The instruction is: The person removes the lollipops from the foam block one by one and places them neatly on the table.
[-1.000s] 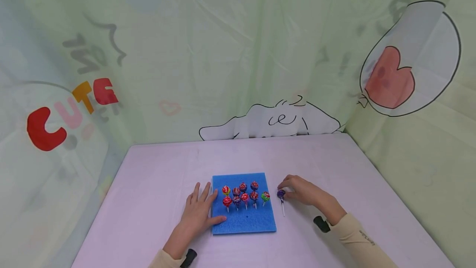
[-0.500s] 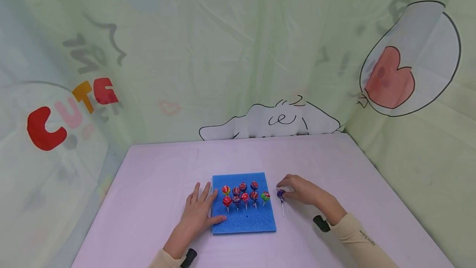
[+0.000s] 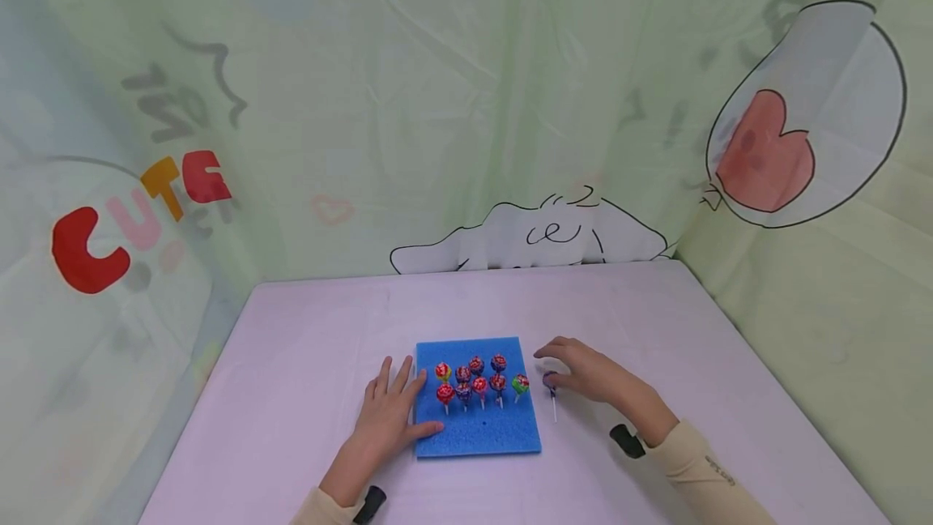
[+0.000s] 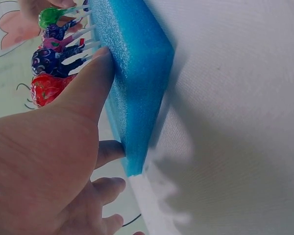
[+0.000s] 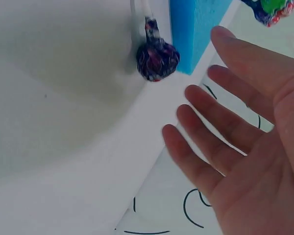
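Note:
A blue foam board (image 3: 481, 436) lies on the table with several wrapped lollipops (image 3: 479, 386) standing in it by their sticks. My left hand (image 3: 388, 416) rests at the board's left edge, fingers spread, its thumb on the top face. The left wrist view shows that thumb on the foam (image 4: 137, 73). Right of the board, a dark purple lollipop (image 5: 158, 58) lies on the table, stick toward me. My right hand (image 3: 594, 371) hovers over it, fingers loosely extended and holding nothing. In the head view its thumb partly covers the candy; the right wrist view shows a gap between them.
The table (image 3: 328, 322) has a pale cloth cover. Printed curtains (image 3: 364, 104) stand behind and at both sides. A green-wrapped lollipop (image 3: 520, 384) stands near the board's right edge, the closest one to my right hand.
My right hand has shifted slightly left and away from me, and its fingers have spread from around the purple lollipop's head. The lollipop and my left hand have stayed in place.

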The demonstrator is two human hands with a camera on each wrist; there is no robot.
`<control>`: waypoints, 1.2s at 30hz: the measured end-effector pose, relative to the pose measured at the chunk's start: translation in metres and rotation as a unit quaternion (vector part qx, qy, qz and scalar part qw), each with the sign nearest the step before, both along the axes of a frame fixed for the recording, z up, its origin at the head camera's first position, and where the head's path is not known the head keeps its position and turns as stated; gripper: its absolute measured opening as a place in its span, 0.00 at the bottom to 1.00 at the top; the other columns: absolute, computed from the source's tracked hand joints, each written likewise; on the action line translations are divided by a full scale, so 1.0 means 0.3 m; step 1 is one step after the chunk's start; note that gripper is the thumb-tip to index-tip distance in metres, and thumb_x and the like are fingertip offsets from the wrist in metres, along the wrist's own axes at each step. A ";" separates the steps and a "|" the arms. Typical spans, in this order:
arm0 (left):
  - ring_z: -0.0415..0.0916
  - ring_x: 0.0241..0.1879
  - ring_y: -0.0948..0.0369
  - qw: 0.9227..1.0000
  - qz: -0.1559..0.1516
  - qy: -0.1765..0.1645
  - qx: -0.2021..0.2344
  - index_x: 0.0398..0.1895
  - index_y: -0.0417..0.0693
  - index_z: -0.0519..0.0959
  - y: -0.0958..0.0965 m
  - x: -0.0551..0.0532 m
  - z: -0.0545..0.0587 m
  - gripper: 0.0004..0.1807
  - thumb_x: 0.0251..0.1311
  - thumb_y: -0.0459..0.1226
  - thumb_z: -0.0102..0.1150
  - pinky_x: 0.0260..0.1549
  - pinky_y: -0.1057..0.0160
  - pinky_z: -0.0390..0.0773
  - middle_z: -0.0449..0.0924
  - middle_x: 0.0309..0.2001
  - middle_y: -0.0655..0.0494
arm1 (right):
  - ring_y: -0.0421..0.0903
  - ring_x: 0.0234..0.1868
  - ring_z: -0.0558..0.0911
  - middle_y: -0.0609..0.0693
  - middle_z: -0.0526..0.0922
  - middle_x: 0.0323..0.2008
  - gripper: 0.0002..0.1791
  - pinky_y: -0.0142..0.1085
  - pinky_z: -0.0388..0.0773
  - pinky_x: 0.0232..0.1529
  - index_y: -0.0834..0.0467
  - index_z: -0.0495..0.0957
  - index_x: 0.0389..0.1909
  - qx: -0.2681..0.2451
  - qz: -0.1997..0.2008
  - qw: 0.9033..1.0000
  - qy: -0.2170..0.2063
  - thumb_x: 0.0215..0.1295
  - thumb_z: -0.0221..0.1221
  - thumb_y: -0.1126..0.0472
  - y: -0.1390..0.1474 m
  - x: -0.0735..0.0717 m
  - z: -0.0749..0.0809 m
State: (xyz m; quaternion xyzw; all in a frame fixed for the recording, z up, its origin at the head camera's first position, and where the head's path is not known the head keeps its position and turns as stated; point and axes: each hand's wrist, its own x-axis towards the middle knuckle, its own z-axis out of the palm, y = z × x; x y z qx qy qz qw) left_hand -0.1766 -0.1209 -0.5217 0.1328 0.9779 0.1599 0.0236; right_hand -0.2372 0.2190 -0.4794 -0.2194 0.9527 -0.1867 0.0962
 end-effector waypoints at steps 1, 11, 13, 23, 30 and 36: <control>0.43 0.78 0.35 1.000 0.000 0.000 -0.001 0.73 0.46 0.69 0.000 0.000 0.001 0.50 0.52 0.65 0.67 0.71 0.33 0.54 0.55 0.78 0.41 | 0.58 0.62 0.77 0.56 0.80 0.58 0.22 0.53 0.78 0.61 0.58 0.80 0.59 0.000 0.002 1.000 0.008 0.65 0.67 0.59 -0.004 0.004 -0.001; 0.42 0.78 0.35 1.000 0.002 -0.003 0.005 0.73 0.46 0.68 0.002 0.002 0.003 0.50 0.52 0.64 0.67 0.71 0.32 0.53 0.55 0.78 0.40 | 0.55 0.62 0.79 0.54 0.79 0.60 0.24 0.49 0.81 0.57 0.54 0.78 0.61 -0.024 0.048 0.994 0.100 0.64 0.67 0.58 -0.052 0.056 -0.020; 0.42 0.78 0.35 1.000 0.002 -0.003 0.004 0.73 0.47 0.68 0.002 0.002 0.002 0.50 0.52 0.64 0.67 0.71 0.32 0.53 0.55 0.78 0.40 | 0.54 0.62 0.78 0.53 0.79 0.60 0.24 0.47 0.81 0.56 0.54 0.78 0.61 -0.026 0.061 0.991 0.118 0.64 0.68 0.58 -0.055 0.064 -0.032; 0.43 0.78 0.35 1.000 0.003 0.000 0.005 0.72 0.46 0.69 0.002 0.001 0.004 0.49 0.52 0.63 0.68 0.71 0.33 0.55 0.56 0.78 0.40 | 0.50 0.64 0.78 0.51 0.76 0.63 0.28 0.44 0.80 0.58 0.52 0.76 0.62 -0.038 0.087 0.978 0.187 0.60 0.71 0.58 -0.066 0.095 -0.076; 0.43 0.78 0.35 1.000 0.004 -0.001 0.005 0.72 0.46 0.69 0.004 0.002 0.004 0.49 0.52 0.63 0.68 0.71 0.33 0.55 0.56 0.78 0.40 | 0.47 0.61 0.80 0.50 0.78 0.61 0.30 0.40 0.82 0.56 0.52 0.76 0.61 -0.044 0.107 0.956 0.269 0.56 0.73 0.61 -0.066 0.106 -0.096; 0.43 0.78 0.35 1.000 0.003 0.000 0.006 0.72 0.47 0.69 0.003 0.001 0.000 0.49 0.52 0.63 0.68 0.71 0.33 0.54 0.56 0.78 0.41 | 0.46 0.59 0.80 0.49 0.79 0.59 0.27 0.39 0.82 0.55 0.54 0.77 0.58 -0.057 0.117 0.946 0.296 0.56 0.73 0.64 -0.061 0.103 -0.117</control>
